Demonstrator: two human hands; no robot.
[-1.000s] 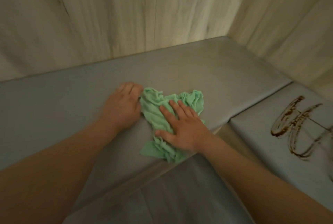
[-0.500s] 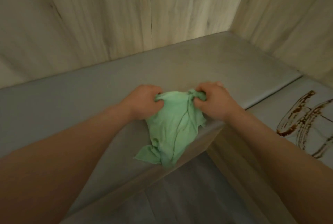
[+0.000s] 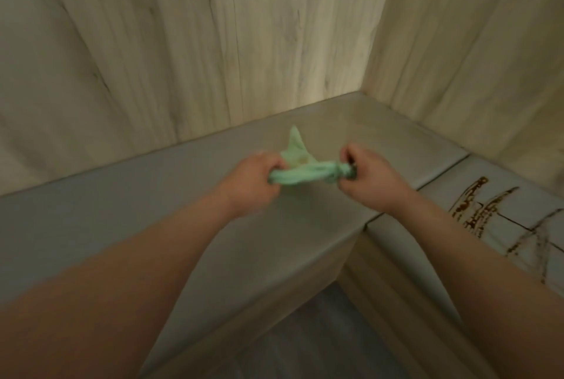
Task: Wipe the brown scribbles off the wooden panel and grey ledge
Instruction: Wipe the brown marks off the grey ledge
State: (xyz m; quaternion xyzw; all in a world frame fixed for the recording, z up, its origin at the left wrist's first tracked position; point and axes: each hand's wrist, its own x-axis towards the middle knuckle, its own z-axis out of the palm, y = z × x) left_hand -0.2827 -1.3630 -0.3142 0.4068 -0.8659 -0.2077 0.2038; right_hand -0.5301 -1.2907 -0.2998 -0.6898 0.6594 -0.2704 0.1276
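Above smooth grey ledge, near grainy wooden panel corner: gripped soft green cloth, twisted ropelike, by its ends with left hand and right hand, fingers curled tight. Noted streaky brown scribbles on ledge at right.

- cloth: soft green fabric, matt, wrung into creased folds
- wall panels: pale wood grain with dark streaks, smooth, low sheen
- ledge: grey, smooth and matt, with a faint sheen near the corner
- scribbles: brown, patchy, broken strokes on the grey surface
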